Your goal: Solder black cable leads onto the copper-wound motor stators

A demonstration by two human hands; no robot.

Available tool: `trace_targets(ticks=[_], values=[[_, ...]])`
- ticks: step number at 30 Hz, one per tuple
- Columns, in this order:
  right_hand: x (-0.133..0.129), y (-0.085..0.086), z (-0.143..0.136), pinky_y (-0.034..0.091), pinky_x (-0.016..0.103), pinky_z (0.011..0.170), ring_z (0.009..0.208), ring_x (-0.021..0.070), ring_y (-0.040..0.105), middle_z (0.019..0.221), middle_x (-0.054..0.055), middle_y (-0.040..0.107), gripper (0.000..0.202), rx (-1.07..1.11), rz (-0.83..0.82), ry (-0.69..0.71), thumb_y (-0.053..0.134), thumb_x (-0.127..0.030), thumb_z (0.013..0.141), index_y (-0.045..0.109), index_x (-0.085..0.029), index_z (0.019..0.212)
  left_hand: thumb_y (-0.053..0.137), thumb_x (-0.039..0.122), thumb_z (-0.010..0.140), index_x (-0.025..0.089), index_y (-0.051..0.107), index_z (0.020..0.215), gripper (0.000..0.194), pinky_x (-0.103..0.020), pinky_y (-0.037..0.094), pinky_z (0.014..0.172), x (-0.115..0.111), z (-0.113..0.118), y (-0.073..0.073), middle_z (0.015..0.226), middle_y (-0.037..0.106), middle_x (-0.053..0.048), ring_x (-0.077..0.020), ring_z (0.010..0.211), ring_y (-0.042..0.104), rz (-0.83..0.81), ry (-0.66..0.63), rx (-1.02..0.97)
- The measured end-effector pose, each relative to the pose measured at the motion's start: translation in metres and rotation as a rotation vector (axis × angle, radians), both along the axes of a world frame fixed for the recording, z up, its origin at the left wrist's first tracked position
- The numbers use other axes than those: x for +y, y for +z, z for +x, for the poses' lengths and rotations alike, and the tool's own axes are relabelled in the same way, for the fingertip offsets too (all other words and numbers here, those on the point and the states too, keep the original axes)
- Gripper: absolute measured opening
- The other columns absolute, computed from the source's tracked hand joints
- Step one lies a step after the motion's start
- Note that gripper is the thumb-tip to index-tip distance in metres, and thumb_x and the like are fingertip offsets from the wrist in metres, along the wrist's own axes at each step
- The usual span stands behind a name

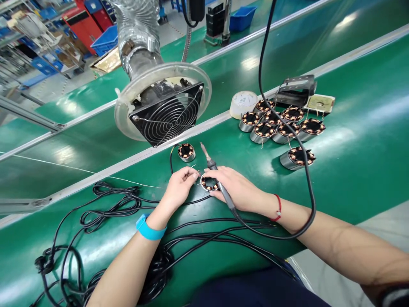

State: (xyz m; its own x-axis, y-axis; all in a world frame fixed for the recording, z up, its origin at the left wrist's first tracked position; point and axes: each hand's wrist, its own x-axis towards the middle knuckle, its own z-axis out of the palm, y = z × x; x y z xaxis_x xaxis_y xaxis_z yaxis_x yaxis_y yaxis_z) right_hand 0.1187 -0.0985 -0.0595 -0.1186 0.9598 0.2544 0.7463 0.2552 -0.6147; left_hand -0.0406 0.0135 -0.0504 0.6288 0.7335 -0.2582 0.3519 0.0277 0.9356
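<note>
Just left of the right grip [238, 187] sits the wound stator [209, 188], clasped along with a forward-pointing soldering iron [226, 196]; opposite, the left grip [180, 186] is pinched closed, apparently on fine wire [198, 172].

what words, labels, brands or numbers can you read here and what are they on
No text can be read anywhere in this picture.
Pale round roll: faint marks on top, too blurred to read.
Soldering iron in the right hand: no lettering I can make out.
Blue wristband: no lettering I can make out.
</note>
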Motion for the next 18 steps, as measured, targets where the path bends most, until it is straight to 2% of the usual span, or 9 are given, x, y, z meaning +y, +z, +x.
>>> trace_targets(ticks=[3, 6, 8, 12, 18], values=[[0.000, 0.001, 0.000, 0.050, 0.048, 0.089, 0.105, 0.0270, 0.058, 0.118, 0.013, 0.061, 0.042, -0.007, -0.007, 0.002, 0.066, -0.017, 0.082, 0.050, -0.017, 0.121, 0.054, 0.031, 0.079, 0.016, 0.058, 0.074, 0.016, -0.025, 0.038, 0.067, 0.004, -0.006, 0.002, 0.070, 0.055, 0.001, -0.0121, 0.068, 0.048, 0.147, -0.035, 0.048], [-0.001, 0.001, 0.001, 0.049, 0.048, 0.089, 0.105, 0.0271, 0.058, 0.118, 0.013, 0.061, 0.042, -0.005, -0.009, -0.001, 0.067, -0.018, 0.082, 0.049, -0.018, 0.120, 0.050, 0.026, 0.084, 0.017, 0.058, 0.077, 0.014, -0.026, 0.039, 0.073, 0.007, -0.016, 0.013, 0.078, 0.058, -0.001, -0.0139, 0.076, 0.051, 0.357, -0.154, 0.124], [-0.001, 0.000, 0.001, 0.049, 0.048, 0.090, 0.105, 0.0269, 0.059, 0.117, 0.011, 0.062, 0.043, 0.002, -0.017, -0.005, 0.067, -0.019, 0.082, 0.049, -0.019, 0.121, 0.048, 0.024, 0.086, 0.018, 0.059, 0.078, 0.015, -0.027, 0.039, 0.076, 0.008, -0.022, 0.022, 0.082, 0.059, -0.002, -0.0145, 0.079, 0.052, 0.435, -0.225, 0.168], [-0.001, 0.000, 0.001, 0.048, 0.047, 0.090, 0.104, 0.0265, 0.059, 0.116, 0.011, 0.062, 0.044, 0.007, -0.029, 0.008, 0.068, -0.017, 0.081, 0.050, -0.019, 0.120, 0.049, 0.026, 0.087, 0.017, 0.059, 0.079, 0.015, -0.026, 0.039, 0.073, 0.004, -0.024, 0.028, 0.080, 0.057, -0.001, -0.0135, 0.076, 0.051, 0.363, -0.261, 0.156], [-0.002, 0.004, 0.000, 0.048, 0.045, 0.087, 0.098, 0.0254, 0.059, 0.111, 0.011, 0.063, 0.041, -0.023, -0.028, 0.032, 0.069, -0.019, 0.081, 0.051, -0.019, 0.118, 0.055, 0.035, 0.084, 0.015, 0.058, 0.076, 0.021, -0.025, 0.039, 0.071, 0.003, -0.015, 0.019, 0.075, 0.057, -0.001, -0.0124, 0.072, 0.049, 0.103, -0.242, -0.006]])
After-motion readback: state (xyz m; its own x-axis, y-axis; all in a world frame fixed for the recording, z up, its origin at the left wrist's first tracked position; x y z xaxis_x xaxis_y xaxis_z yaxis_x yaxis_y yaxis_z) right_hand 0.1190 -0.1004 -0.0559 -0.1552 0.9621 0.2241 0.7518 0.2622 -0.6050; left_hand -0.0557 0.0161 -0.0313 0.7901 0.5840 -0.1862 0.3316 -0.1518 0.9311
